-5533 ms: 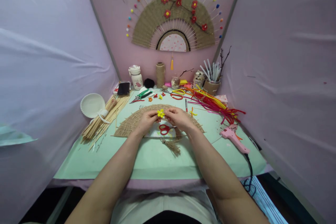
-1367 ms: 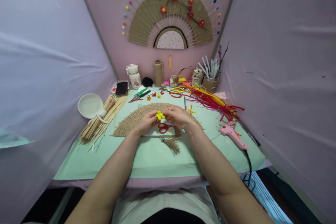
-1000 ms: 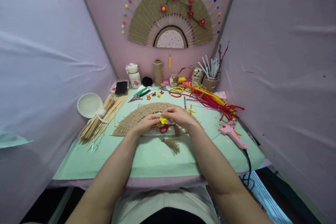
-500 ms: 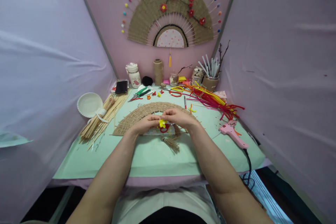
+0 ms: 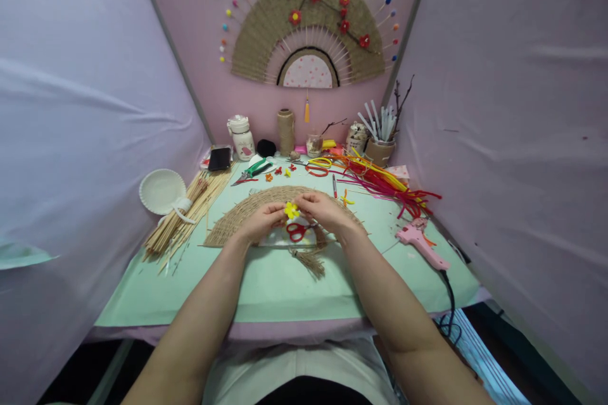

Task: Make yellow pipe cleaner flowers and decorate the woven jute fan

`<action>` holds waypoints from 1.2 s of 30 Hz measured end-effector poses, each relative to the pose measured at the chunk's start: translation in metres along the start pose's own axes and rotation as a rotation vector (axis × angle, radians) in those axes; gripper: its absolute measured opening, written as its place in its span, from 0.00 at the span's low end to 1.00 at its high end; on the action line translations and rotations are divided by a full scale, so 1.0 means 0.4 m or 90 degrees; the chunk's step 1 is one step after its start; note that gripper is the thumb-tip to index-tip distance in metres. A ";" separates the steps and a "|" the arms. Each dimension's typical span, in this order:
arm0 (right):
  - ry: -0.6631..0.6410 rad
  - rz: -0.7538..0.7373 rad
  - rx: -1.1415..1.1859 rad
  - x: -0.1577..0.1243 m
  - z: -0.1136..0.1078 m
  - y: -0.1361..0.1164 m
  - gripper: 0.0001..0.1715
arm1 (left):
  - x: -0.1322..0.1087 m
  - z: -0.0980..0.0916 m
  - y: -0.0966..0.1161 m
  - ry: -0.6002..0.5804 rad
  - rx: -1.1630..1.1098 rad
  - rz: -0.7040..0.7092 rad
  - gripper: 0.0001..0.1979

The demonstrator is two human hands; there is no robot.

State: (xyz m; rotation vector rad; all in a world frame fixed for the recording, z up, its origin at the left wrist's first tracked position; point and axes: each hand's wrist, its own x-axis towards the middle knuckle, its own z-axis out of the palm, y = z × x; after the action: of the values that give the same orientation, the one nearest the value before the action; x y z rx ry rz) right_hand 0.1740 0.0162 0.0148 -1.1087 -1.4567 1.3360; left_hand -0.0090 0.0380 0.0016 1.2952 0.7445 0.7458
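Observation:
A small yellow flower (image 5: 291, 209), which looks bent from pipe cleaner, is pinched between my two hands above a woven fan. My left hand (image 5: 265, 221) is closed on its left side. The fingertips of my right hand (image 5: 320, 210) are closed at its right edge. Beneath lies the half-round fan (image 5: 232, 223) of tan twine, partly covered by my hands. Red-handled scissors (image 5: 296, 232) rest on its pale centre, their blades running under my right hand. A twine tassel (image 5: 310, 262) hangs off the fan's lower edge.
Bundled bamboo sticks (image 5: 178, 215) and a white bowl (image 5: 162, 191) are at left. Green pliers (image 5: 254, 168) and small pipe-cleaner flowers (image 5: 278, 171) lie behind the fan. To the right are coloured pipe cleaners (image 5: 380, 180) and a corded pink glue gun (image 5: 422, 243). A finished fan (image 5: 261, 31) hangs behind.
The yellow flower has risen a little and turned its face more toward me. Both hands have shifted slightly with it, and more of the red scissor handles now shows.

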 end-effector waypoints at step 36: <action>0.090 -0.027 0.287 0.032 0.066 0.034 0.13 | 0.019 0.017 -0.009 0.316 0.322 0.397 0.05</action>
State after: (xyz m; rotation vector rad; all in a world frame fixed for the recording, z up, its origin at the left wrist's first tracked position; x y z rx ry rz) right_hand 0.1460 0.0227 -0.0005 -0.8498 -1.0031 1.4333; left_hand 0.0012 0.0402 -0.0017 1.8654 0.9738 1.4840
